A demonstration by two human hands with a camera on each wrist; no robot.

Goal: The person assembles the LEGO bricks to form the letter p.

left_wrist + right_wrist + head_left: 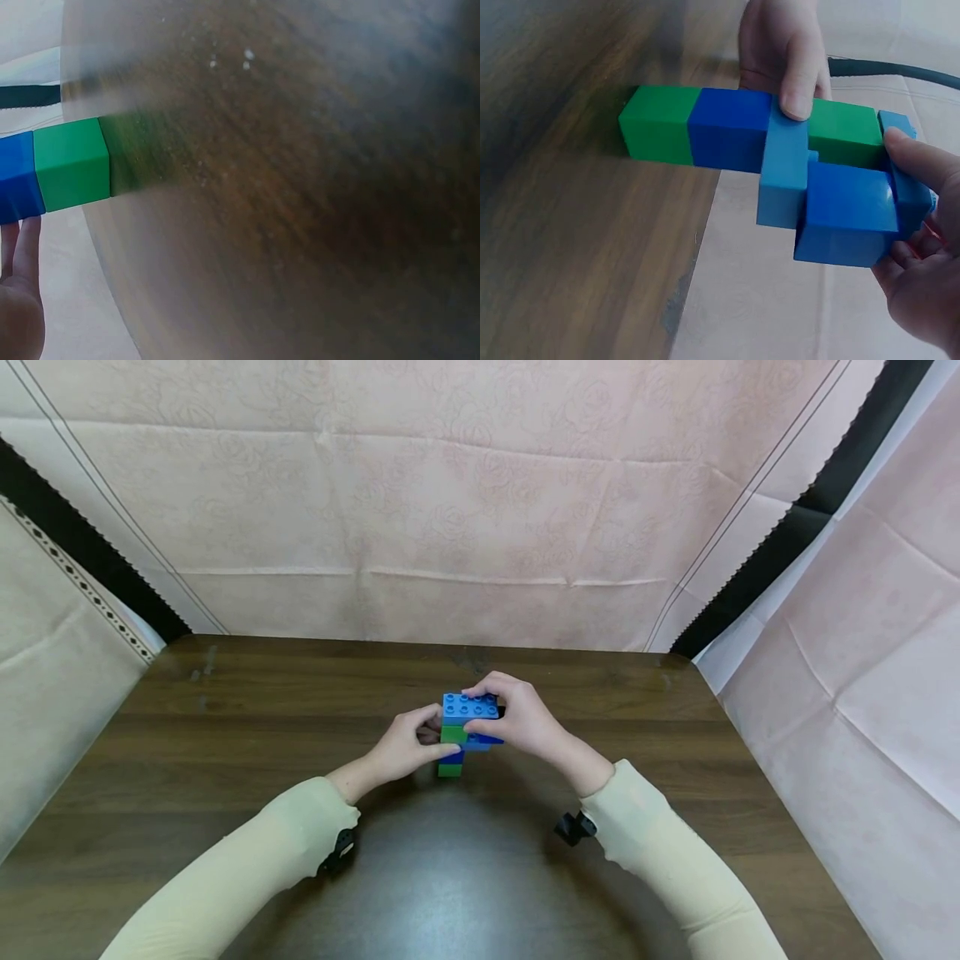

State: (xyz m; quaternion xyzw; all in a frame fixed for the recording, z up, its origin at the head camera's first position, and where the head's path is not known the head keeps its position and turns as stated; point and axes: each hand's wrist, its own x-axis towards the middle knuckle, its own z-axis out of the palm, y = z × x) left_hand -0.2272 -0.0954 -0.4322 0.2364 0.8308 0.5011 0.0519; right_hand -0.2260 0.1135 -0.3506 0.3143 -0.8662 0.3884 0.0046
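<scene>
A stack of toy building bricks stands upright on the table. From the bottom up it has a green brick [660, 124], a dark blue brick [727, 129] and a flat light blue brick [784, 172]. Above that, another green brick [844, 131] and a dark blue brick [849, 214] sit side by side, the blue one overhanging. A studded light blue brick [470, 707] tops them. My left hand [401, 747] grips the stack mid-height, thumb on the flat light blue brick. My right hand [521, 714] pinches the top light blue brick between thumb and fingers.
The brown wooden table [300, 693] spreads all around the stack. Pale patterned cloth [450, 527] hangs behind and at both sides. Black strips [780, 543] run along the cloth at the table's far corners.
</scene>
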